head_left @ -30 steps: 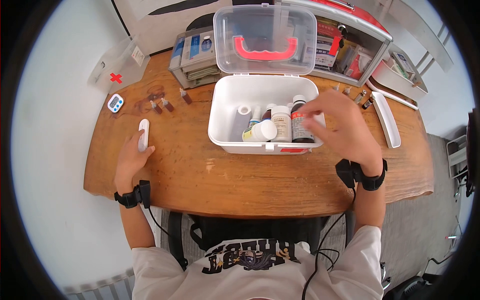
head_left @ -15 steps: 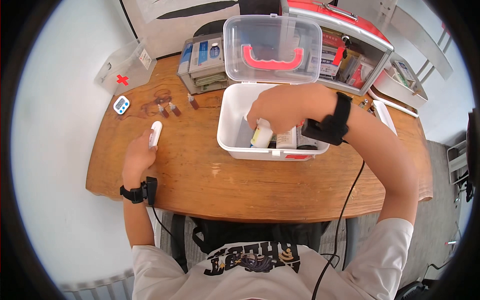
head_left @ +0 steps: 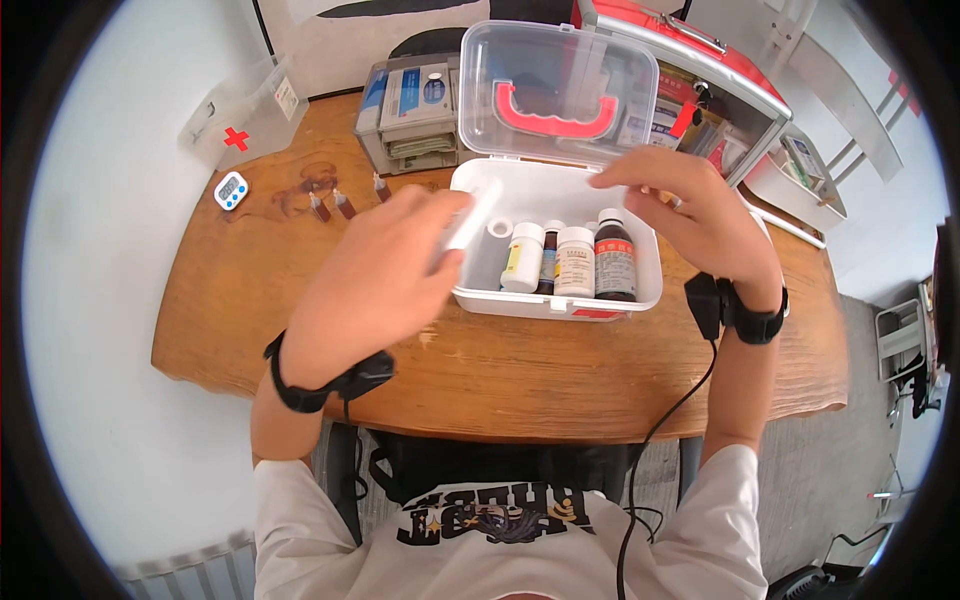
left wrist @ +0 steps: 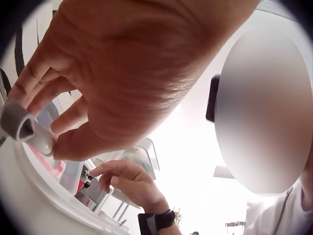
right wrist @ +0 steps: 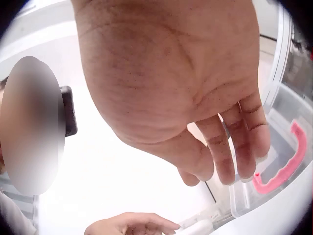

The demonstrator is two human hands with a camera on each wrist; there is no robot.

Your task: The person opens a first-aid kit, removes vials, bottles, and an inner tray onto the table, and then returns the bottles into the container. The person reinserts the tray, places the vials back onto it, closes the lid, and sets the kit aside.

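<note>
The left hand (head_left: 385,275) pinches a white thermometer-like stick (head_left: 474,214) between thumb and fingers, over the left end of the white box (head_left: 468,296). In the left wrist view the stick's grey and white end (left wrist: 41,139) shows at the fingertips. Above the box's right side hovers the right hand (head_left: 700,215), fingers relaxed and holding nothing. Inside the box stand a white bottle with a yellow-green label (head_left: 523,258), another white bottle (head_left: 575,262) and a brown bottle with a red and grey label (head_left: 614,258). A white roll (head_left: 500,229) lies left of them.
Behind the box its clear lid with a red handle (head_left: 556,124) stands raised. A timer (head_left: 231,191), small dark red vials (head_left: 343,205) and a clear bin with a red cross (head_left: 236,139) are at the left. A medicine cabinet (head_left: 770,95) stands at the back right.
The left hand has lifted the white stick off the table and carried it right to the box. The right hand reached into the box, where the yellow-green-labelled bottle now stands upright, then drew back right.
</note>
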